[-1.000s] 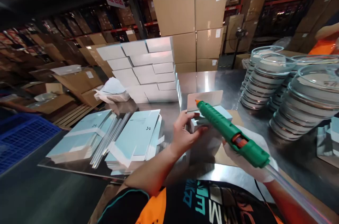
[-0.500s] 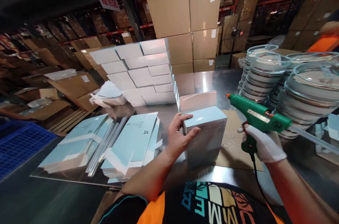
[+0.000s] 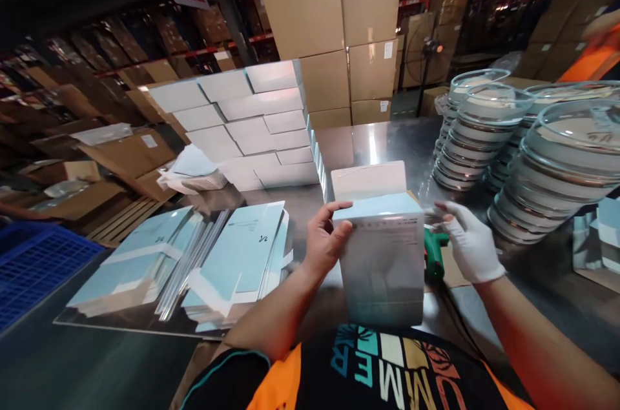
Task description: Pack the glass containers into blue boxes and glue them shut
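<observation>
In front of me a light-blue carton [image 3: 382, 268] stands with a pale flap [image 3: 371, 181] raised at its far side. My left hand [image 3: 327, 239], bare, grips its upper left edge, thumb on the near face and fingers over the top. My right hand [image 3: 472, 242] wears a white glove with bare fingertips. Its fingers are apart beside the carton's upper right corner; whether they touch it I cannot tell. The green glue gun [image 3: 434, 255] lies on a cardboard sheet [image 3: 454, 271], partly hidden behind the carton, its cord trailing toward me.
Flat blue carton blanks [image 3: 247, 242] lie in stacks at left. Behind them rises a wall of finished white boxes [image 3: 252, 129]. Stacked round clear-lidded containers [image 3: 465, 139] stand at right. A blue crate [image 3: 43, 261] is far left, and an orange sleeve [image 3: 593, 51] shows at far right.
My right hand has let go of the glue gun, now down behind the carton, and has moved to the carton's right side. The carton has turned to face me more squarely.
</observation>
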Demonstrator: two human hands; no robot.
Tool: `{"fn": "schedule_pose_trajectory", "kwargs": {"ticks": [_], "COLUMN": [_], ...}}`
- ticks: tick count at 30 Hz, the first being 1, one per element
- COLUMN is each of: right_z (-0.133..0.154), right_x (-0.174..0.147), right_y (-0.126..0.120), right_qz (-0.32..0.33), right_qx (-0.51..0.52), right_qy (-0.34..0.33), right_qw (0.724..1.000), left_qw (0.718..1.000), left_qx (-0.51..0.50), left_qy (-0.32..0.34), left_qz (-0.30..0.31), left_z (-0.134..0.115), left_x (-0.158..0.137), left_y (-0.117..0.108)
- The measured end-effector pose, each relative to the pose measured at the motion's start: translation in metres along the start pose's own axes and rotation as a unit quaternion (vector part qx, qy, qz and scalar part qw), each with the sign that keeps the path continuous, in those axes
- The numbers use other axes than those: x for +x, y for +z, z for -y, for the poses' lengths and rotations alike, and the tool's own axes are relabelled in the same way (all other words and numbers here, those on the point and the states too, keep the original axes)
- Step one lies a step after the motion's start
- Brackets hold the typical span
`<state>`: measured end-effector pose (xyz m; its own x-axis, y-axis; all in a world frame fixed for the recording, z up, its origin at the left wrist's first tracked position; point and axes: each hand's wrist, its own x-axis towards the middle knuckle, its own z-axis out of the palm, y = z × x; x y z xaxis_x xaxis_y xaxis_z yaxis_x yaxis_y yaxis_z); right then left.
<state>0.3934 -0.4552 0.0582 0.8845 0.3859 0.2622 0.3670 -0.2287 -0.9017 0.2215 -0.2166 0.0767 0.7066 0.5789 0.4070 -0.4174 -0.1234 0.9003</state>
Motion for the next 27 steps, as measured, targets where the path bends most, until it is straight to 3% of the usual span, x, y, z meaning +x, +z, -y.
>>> {"fn": "schedule_pose_trajectory", "kwargs": {"ticks": [3,6,9,12,14,17,24,27], "right_z": [0.051,0.071,0.058,0.038,0.031,0.03,0.039,0.041], "right_x": [-0.005,-0.007,-0.007,-0.008,-0.013,-0.021,-0.022,-0.019], "right_y": [0.018,0.03,0.029,0.021,0.016,0.013,0.012,0.015], "right_qz": [0.105,0.138,0.115,0.132,0.142,0.157,0.172,0.153], "right_qx": [0.155,0.152,0.126,0.079,0.05,0.036,0.048,0.012], "right_qy": [-0.003,0.009,-0.053,-0.148,-0.227,-0.321,-0.346,-0.389], "right_qw": [0.982,0.979,0.984,0.977,0.962,0.933,0.921,0.908], "left_qw": [0.998,0.993,0.99,0.99,0.988,0.979,0.96,0.945], "left_qx": [0.035,0.069,0.049,-0.023,-0.036,0.018,0.042,0.126], "left_qy": [0.039,0.074,0.101,0.131,0.143,0.181,0.242,0.232], "left_qz": [0.037,0.064,0.081,0.045,0.035,0.091,0.132,0.191], "left_z": [-0.002,0.003,0.015,0.025,0.027,0.024,0.015,-0.002], "left_x": [-0.003,-0.004,-0.001,0.003,0.006,0.01,0.011,0.016], "left_y": [0.009,0.009,0.005,0.001,0.0,-0.003,-0.015,-0.023]}}
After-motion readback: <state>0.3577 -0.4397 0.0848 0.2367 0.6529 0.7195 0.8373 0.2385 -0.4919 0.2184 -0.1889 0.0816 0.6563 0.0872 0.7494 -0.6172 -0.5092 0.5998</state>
